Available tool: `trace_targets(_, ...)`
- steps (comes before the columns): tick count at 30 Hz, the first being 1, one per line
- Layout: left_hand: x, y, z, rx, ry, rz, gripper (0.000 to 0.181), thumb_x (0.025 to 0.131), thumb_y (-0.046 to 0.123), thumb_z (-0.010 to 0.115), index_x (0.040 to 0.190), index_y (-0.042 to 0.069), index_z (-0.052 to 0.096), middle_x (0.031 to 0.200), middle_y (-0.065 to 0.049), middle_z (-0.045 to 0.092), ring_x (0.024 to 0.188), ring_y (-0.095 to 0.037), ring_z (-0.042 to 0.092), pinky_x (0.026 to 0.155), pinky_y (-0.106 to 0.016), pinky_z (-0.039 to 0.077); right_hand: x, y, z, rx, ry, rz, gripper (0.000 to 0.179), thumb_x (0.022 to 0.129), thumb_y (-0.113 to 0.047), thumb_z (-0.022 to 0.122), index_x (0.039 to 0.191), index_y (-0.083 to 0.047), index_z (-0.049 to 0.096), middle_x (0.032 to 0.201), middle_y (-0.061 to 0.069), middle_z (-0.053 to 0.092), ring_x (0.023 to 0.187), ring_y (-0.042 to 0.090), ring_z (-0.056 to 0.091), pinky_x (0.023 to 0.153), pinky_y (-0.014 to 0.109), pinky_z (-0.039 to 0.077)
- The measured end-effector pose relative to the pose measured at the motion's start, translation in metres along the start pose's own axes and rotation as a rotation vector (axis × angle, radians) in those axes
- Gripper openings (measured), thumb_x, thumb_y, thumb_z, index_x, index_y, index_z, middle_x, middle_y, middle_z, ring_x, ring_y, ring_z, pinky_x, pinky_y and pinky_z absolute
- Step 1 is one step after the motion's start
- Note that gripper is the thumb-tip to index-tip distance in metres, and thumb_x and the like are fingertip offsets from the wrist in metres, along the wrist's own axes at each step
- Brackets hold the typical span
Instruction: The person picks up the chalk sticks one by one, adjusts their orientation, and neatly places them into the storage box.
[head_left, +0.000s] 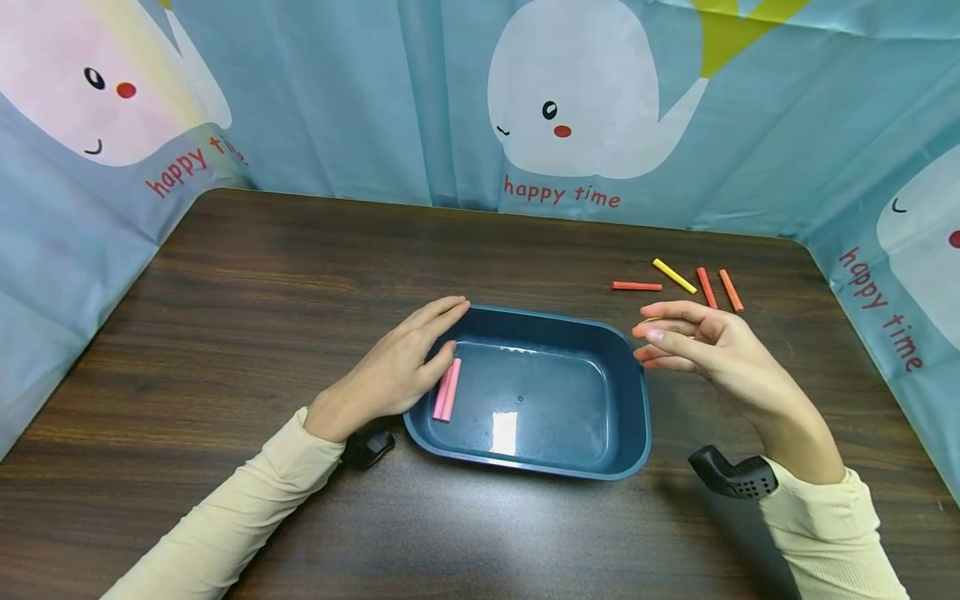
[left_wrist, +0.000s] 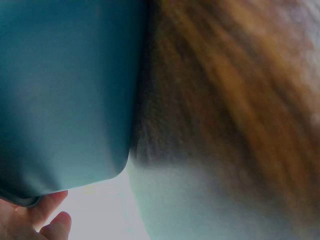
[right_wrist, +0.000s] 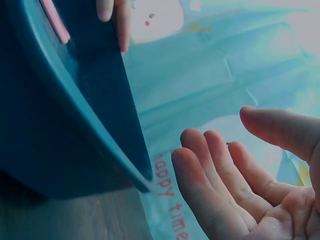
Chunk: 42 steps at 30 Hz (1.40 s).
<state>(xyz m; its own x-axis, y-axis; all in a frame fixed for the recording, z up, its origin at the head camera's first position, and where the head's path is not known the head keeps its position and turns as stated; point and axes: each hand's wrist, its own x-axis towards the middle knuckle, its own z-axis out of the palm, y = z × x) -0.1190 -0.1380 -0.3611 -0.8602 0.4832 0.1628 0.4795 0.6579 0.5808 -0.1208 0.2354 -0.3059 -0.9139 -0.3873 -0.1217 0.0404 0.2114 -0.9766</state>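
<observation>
A dark blue plastic tub (head_left: 525, 471) stands on the table. Inside it, along the left end, two pink sticks (head_left: 447, 392) lie side by side. My left hand (head_left: 393, 367) holds the tub's left end, thumb inside the wall and fingers along the rim; in the left wrist view its fingertips (left_wrist: 57, 227) show near the rim. Just beyond the tub's right end is my right hand (head_left: 705, 342), thumb apart from loosely bent fingers. The right wrist view shows nothing between them. A thin yellow-orange sliver (head_left: 652, 319) shows behind those fingers; I cannot tell what it rests on.
Behind my right hand lie a yellow stick (head_left: 675, 276), a red stick (head_left: 637, 286) and two reddish-orange sticks (head_left: 731, 290). A blue curtain (head_left: 337, 100) printed with whales closes off the table's back and sides. The wooden table (head_left: 262, 292) extends to the left.
</observation>
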Motion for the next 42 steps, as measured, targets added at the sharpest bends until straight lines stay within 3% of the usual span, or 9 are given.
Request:
trace_targets(13,0.0,-0.001,-0.002,0.001,0.006,0.004,0.054,0.101,0.013,0.051,0.152,0.003,0.037,0.159,-0.011,0.036,0.146,-0.025,0.037,0.119,-0.048,0.033,-0.002,0.002,-0.02,-0.014,0.074,0.031,0.028,0.1,-0.009,0.057,0.127,-0.012,0.056,0.108,-0.006,0.076,0.091,0.013,0.075,0.08,0.025,0.059)
trace_targets(22,0.001,0.0,-0.001,-0.007,0.017,0.017,0.053,0.101,0.013,0.051,0.151,0.003,0.038,0.159,-0.009,0.036,0.145,-0.024,0.038,0.119,-0.047,0.033,0.0,0.012,-0.032,-0.191,0.143,0.112,0.025,0.1,-0.018,0.059,0.125,-0.021,0.056,0.105,-0.018,0.073,0.091,0.005,0.074,0.08,0.016,0.057)
trace_targets(37,0.0,-0.001,0.001,-0.005,0.023,0.017,0.053,0.1,0.012,0.052,0.151,0.002,0.039,0.158,-0.01,0.037,0.145,-0.025,0.039,0.118,-0.047,0.034,0.009,0.036,-0.047,-0.371,0.258,0.156,0.052,0.098,-0.028,0.063,0.135,0.006,0.049,0.093,-0.029,0.067,0.086,-0.008,0.068,0.075,0.014,0.056)
trace_targets(42,0.001,-0.001,0.001,0.002,0.027,0.024,0.052,0.1,0.012,0.051,0.15,0.001,0.04,0.157,-0.011,0.039,0.144,-0.025,0.04,0.118,-0.047,0.035,0.011,0.043,-0.05,-0.478,0.293,0.189,0.056,0.097,-0.032,0.063,0.136,0.006,0.051,0.087,-0.034,0.061,0.082,-0.012,0.064,0.072,0.013,0.055)
